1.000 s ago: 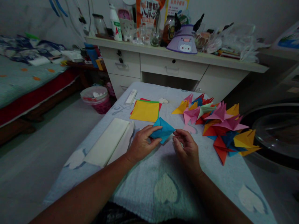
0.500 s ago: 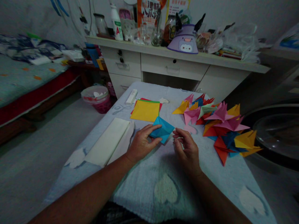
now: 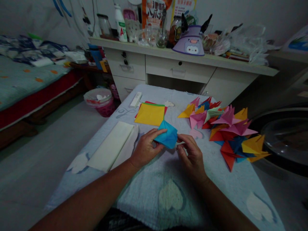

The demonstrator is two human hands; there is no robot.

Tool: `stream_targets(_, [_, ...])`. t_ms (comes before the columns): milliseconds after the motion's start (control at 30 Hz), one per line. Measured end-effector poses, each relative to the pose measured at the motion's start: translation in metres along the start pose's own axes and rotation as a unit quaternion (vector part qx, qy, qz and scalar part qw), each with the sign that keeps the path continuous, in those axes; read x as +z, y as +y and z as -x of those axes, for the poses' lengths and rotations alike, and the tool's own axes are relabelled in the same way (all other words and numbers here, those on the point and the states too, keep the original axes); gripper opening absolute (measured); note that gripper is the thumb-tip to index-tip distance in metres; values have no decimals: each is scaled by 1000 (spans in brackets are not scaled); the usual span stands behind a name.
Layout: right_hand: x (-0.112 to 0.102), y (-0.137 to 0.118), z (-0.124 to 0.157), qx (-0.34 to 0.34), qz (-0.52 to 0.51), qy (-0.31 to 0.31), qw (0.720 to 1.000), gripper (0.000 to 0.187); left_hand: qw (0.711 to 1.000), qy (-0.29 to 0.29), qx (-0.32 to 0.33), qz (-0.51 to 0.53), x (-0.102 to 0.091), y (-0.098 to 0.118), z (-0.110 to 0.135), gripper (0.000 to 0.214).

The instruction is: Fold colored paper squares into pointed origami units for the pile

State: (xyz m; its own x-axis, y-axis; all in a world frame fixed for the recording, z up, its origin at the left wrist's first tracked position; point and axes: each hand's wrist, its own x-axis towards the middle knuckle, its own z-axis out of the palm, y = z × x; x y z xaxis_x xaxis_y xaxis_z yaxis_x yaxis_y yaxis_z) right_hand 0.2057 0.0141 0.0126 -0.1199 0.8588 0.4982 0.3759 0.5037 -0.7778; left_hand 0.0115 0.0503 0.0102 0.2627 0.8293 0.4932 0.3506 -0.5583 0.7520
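Above the cloth-covered table, a blue sheet of origami paper (image 3: 169, 136) is partly folded into a small many-cornered shape. My left hand (image 3: 147, 146) pinches its left side, fingers on top and the thumb lower down, partly behind the paper. At the paper's right edge, my right hand (image 3: 191, 154) has its fingers curled, the fingertips meeting that edge; how much paper lies between them is hard to see. Just behind the blue piece lies a stack of origami sheets (image 3: 149, 114), yellow on top with red and green edges showing.
Several folded paper cranes (image 3: 231, 123) in many colours crowd the table's right side. A white folded packet (image 3: 112, 146) lies at left, a small white box (image 3: 136, 99) behind it. Beyond stands a cluttered desk (image 3: 178, 69); a pink bin (image 3: 104, 107) is on the floor, left.
My right fingers have come in from beside the paper to its right edge. The paper's right corner, pointed before, now looks blunter, and the sheet is turned slightly.
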Motion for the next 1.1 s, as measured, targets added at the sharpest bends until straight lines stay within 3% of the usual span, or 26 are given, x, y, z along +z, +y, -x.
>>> stream_targets(833, [1, 2, -3, -49, 35, -17, 998, 22, 999, -17, 33, 8, 3, 6, 1, 44])
stream_targets(1000, [2, 4, -3, -34, 15, -26, 999, 18, 999, -13, 30, 23, 3, 7, 2, 36])
stream_targets(1100, [5, 8, -2, 22, -18, -2, 1000, 14, 1000, -8, 7, 28, 4, 8, 4, 42])
